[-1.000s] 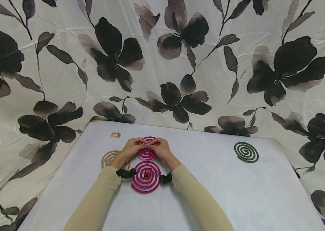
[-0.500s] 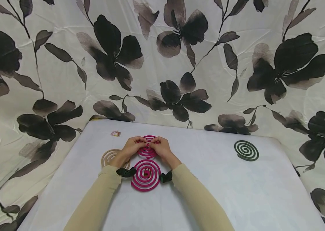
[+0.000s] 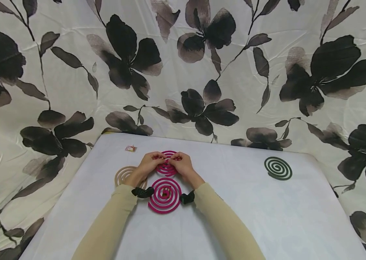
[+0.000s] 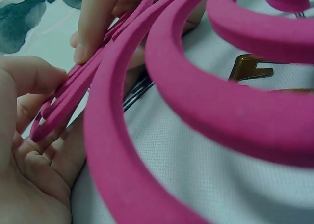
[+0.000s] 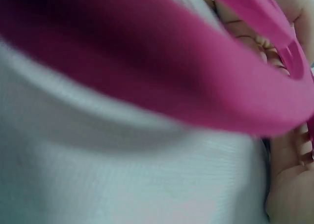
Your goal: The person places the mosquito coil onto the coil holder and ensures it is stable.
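Note:
My left hand (image 3: 148,164) and right hand (image 3: 183,167) meet over a pink mosquito coil (image 3: 166,172), pinching it between thumbs and fingers. In the left wrist view this held coil (image 4: 73,98) is tilted, its rings seen nearly edge-on. Between my wrists lies a second pink mosquito coil (image 3: 165,205), its rings large and close in the left wrist view. A small gold-coloured metal piece (image 4: 250,68) shows beneath that coil's rings. The tan mosquito coil (image 3: 123,172) beside my left hand is partly covered by it.
A dark green mosquito coil (image 3: 278,168) lies at the right on the white-covered table (image 3: 235,202). A small printed packet (image 3: 131,148) is near the back left. Floral cloth (image 3: 209,72) hangs behind the table's far edge.
My fingers shift slightly on the held pink coil, staying in the same place over it. The whole head view drifts a little; the other coils and the packet stay put.

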Demonstrator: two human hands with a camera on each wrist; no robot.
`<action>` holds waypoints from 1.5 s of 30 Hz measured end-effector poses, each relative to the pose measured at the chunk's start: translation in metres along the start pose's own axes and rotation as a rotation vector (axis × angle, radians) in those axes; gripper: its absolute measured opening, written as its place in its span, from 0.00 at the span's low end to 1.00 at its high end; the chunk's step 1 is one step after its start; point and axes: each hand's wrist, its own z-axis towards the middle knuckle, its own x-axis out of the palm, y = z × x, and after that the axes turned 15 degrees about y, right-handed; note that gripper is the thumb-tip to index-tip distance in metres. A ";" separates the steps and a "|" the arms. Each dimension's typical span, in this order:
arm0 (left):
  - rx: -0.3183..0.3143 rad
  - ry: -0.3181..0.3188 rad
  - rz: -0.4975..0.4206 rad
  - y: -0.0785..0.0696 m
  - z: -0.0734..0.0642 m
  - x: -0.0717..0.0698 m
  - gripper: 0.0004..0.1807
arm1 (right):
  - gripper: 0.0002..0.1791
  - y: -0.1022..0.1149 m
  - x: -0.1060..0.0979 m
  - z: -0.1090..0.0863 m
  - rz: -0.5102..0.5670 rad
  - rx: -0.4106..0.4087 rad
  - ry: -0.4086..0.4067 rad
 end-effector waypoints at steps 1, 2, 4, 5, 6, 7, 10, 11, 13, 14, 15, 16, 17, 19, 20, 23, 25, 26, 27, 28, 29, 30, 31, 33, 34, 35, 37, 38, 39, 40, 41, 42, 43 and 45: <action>0.001 -0.001 -0.008 0.000 0.000 0.000 0.12 | 0.05 0.000 -0.001 0.000 0.013 0.004 -0.001; 0.004 0.001 -0.013 -0.001 -0.001 0.001 0.12 | 0.05 0.000 -0.001 0.000 0.025 0.010 -0.002; 0.008 0.005 -0.026 -0.002 -0.001 0.001 0.13 | 0.05 0.001 -0.003 -0.001 0.040 0.023 -0.003; 0.008 0.004 -0.035 -0.002 -0.002 0.001 0.13 | 0.05 0.002 -0.003 -0.001 0.045 0.028 -0.001; 0.008 0.001 -0.042 -0.003 -0.002 0.002 0.14 | 0.05 0.002 -0.003 -0.001 0.046 0.033 0.000; 0.006 0.000 -0.048 -0.003 -0.002 0.002 0.14 | 0.05 0.003 -0.004 -0.001 0.046 0.036 0.001; 0.008 -0.005 -0.060 -0.004 -0.003 0.001 0.15 | 0.06 0.004 -0.005 -0.001 0.050 0.042 0.004; 0.008 -0.004 -0.069 -0.004 -0.003 0.001 0.15 | 0.06 0.005 -0.005 -0.001 0.061 0.044 0.006; 0.008 -0.002 -0.080 -0.004 -0.003 0.001 0.15 | 0.06 0.005 -0.005 -0.001 0.080 0.050 0.010; 0.010 0.000 -0.083 -0.004 -0.003 0.001 0.15 | 0.06 0.005 -0.005 -0.002 0.087 0.053 0.013; 0.011 0.003 -0.084 -0.004 -0.003 0.001 0.15 | 0.06 0.005 -0.006 -0.002 0.095 0.055 0.015; 0.013 0.005 -0.086 -0.004 -0.004 0.000 0.15 | 0.06 0.005 -0.006 -0.002 0.098 0.056 0.019; 0.013 0.004 -0.092 -0.004 -0.004 0.001 0.15 | 0.06 0.005 -0.006 -0.002 0.100 0.058 0.024; 0.016 0.004 -0.095 -0.005 -0.004 0.001 0.15 | 0.06 0.005 -0.006 -0.002 0.088 0.055 0.032; 0.019 0.003 -0.097 -0.005 -0.005 0.001 0.15 | 0.06 0.005 -0.006 -0.002 0.078 0.050 0.036; 0.022 0.000 -0.095 -0.005 -0.005 0.001 0.14 | 0.05 0.005 -0.005 -0.002 0.054 0.037 0.046; 0.024 -0.002 -0.079 -0.004 -0.004 0.001 0.14 | 0.04 0.005 -0.004 -0.003 0.039 0.030 0.049; 0.026 -0.002 -0.069 -0.003 -0.004 0.001 0.13 | 0.04 0.005 -0.004 -0.003 0.034 0.026 0.051; 0.026 -0.001 -0.061 -0.003 -0.004 0.001 0.13 | 0.04 0.004 -0.004 -0.003 0.032 0.024 0.051; 0.028 0.000 -0.056 -0.002 -0.004 0.001 0.13 | 0.04 0.004 -0.004 -0.003 0.029 0.023 0.051; 0.030 0.001 -0.052 -0.002 -0.004 0.001 0.13 | 0.04 0.004 -0.003 -0.003 0.029 0.021 0.052; 0.030 0.004 -0.056 -0.001 -0.003 0.001 0.13 | 0.04 0.004 -0.003 -0.003 0.030 0.019 0.053; 0.029 0.008 -0.059 -0.001 -0.003 0.001 0.13 | 0.04 0.004 -0.003 -0.003 0.031 0.018 0.052; 0.028 0.015 -0.074 -0.001 -0.002 0.000 0.13 | 0.03 0.004 -0.003 -0.002 0.031 0.015 0.054; 0.026 0.020 -0.082 -0.001 -0.002 0.000 0.14 | 0.03 0.004 -0.003 -0.002 0.032 0.014 0.055; 0.022 0.023 -0.084 -0.001 -0.002 0.000 0.14 | 0.03 0.003 -0.002 -0.002 0.030 0.013 0.055; 0.011 0.029 -0.077 -0.002 -0.003 -0.001 0.15 | 0.04 0.003 -0.003 -0.001 0.019 0.010 0.056; 0.007 0.030 -0.075 -0.002 -0.002 -0.002 0.15 | 0.04 0.003 -0.003 -0.001 0.015 0.005 0.058; 0.002 0.030 -0.067 -0.002 -0.002 -0.002 0.15 | 0.04 0.003 -0.003 -0.001 0.012 0.002 0.060; -0.004 0.028 -0.065 -0.003 -0.002 -0.002 0.15 | 0.04 0.002 -0.003 0.000 0.006 -0.003 0.062; -0.008 0.026 -0.061 -0.003 -0.002 -0.002 0.15 | 0.04 0.002 -0.004 0.000 0.000 -0.006 0.066; -0.010 0.024 -0.062 -0.002 -0.001 -0.002 0.15 | 0.04 0.002 -0.004 0.000 -0.003 -0.009 0.070; -0.013 0.022 -0.070 -0.003 -0.001 -0.002 0.15 | 0.04 0.002 -0.005 0.000 -0.005 -0.012 0.074; -0.013 0.017 -0.077 -0.003 -0.002 -0.001 0.14 | 0.04 0.001 -0.006 0.000 -0.009 -0.009 0.080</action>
